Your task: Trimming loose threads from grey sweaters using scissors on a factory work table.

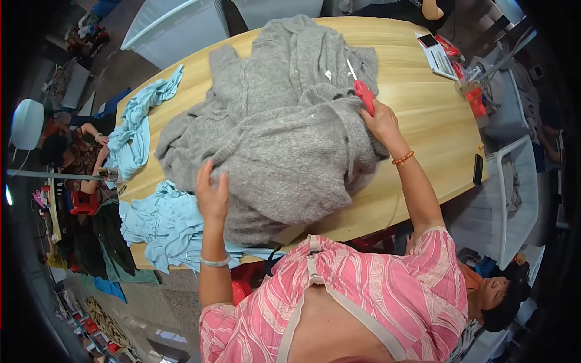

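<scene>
A large heap of grey knitted garments (278,145) lies spread over the middle of the table. My right hand (382,124), at the heap's right side, is closed round a red-handled tool (364,95) with a narrow, pointed metal blade. The blade points away from me over the grey cloth. At the heap's near left edge is my left hand (213,192), fingers apart and nothing held. Whether its fingertips touch the knit I cannot tell. Just left of that hand, a crumpled pile of light blue fabric (163,224) rests on the table corner.
More light blue cloth (136,130) lies along the left edge of the wooden table (423,133), where another person (75,151) sits. A dark phone (478,169) is at the right edge. White bins (175,36) stand beyond the table and to its right. Another person (493,296) is behind my right shoulder.
</scene>
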Motion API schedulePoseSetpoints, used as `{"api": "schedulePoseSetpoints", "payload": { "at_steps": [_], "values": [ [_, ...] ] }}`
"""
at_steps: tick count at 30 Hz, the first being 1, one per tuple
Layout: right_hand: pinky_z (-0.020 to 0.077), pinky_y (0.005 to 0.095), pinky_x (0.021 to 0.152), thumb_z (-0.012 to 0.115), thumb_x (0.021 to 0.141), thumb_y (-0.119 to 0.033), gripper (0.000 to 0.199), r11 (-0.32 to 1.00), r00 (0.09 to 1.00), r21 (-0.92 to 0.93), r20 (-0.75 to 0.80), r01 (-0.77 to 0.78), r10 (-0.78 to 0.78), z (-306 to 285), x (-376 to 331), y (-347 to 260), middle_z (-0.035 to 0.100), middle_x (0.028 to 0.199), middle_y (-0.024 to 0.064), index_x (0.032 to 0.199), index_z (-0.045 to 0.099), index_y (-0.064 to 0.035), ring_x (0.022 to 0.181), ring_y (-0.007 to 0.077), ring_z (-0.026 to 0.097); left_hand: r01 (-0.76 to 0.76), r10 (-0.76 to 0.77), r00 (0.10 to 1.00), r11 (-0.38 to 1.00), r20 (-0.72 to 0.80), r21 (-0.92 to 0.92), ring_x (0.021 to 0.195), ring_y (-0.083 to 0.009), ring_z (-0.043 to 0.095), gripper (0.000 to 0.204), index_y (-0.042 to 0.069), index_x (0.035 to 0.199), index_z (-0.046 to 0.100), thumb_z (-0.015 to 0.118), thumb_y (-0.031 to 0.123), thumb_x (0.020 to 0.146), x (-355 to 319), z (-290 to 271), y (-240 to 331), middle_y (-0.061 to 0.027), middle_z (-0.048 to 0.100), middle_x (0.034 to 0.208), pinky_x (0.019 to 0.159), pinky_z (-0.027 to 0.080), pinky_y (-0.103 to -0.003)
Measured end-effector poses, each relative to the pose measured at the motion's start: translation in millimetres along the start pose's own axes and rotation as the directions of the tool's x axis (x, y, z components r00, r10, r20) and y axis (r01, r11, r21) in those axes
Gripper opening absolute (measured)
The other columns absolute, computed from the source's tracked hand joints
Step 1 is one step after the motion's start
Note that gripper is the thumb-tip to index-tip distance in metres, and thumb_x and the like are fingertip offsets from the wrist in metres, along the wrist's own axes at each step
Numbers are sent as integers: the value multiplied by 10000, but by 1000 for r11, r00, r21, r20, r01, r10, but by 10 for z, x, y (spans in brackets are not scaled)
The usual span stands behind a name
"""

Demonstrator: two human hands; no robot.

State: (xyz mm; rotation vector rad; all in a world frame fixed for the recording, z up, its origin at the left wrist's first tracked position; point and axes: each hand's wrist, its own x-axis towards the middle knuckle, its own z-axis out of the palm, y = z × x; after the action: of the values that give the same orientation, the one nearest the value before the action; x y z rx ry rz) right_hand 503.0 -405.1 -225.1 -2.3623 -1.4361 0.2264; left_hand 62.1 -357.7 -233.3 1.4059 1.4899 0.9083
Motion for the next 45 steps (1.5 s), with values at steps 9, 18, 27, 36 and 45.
{"api": "schedulePoseSetpoints", "payload": {
  "at_steps": [9,18,27,36,45],
  "values": [
    [471,480,690,655,844,-229,326,986,974,-164,-215,36,-72,-732,-595,-78,585,910,202,1080,526,-45,812,415,588,-845,673,509,509,537,163,1285,-392,384,464,44,1255,532,632,234,843,23,1715,861,-207,446,1360,1059,289,-516],
    [469,451,670,657,844,-172,236,995,996,-62,-2,84,-84,-999,-1237,-6,603,882,176,1037,575,-65,777,415,588,-860,482,464,446,743,247,1363,-441,232,438,15,1113,584,620,336,817,196,2483,347,-207,356,1431,1056,75,-694],
    [472,476,618,603,866,-192,185,966,923,-231,385,116,-19,-826,-1146,-227,608,690,205,885,502,-38,692,394,615,-870,462,463,400,756,288,1340,-514,211,410,-13,1033,632,641,298,765,218,2478,16,-213,361,1424,1045,36,-715],
    [481,461,649,651,800,-160,203,956,872,-148,463,254,-160,-681,-934,-627,623,715,187,913,528,-44,730,377,627,-866,434,477,383,764,323,1344,-483,242,410,-2,1042,634,638,300,765,200,2449,44,-211,383,1414,1022,94,-734],
    [460,449,730,617,809,-106,164,982,945,-107,307,155,-115,-761,-1202,-332,593,757,196,946,560,-37,811,361,586,-739,459,644,578,612,344,1106,-342,545,411,42,1140,620,682,249,791,940,2180,499,-179,600,1183,914,420,-420]
  ]
}}
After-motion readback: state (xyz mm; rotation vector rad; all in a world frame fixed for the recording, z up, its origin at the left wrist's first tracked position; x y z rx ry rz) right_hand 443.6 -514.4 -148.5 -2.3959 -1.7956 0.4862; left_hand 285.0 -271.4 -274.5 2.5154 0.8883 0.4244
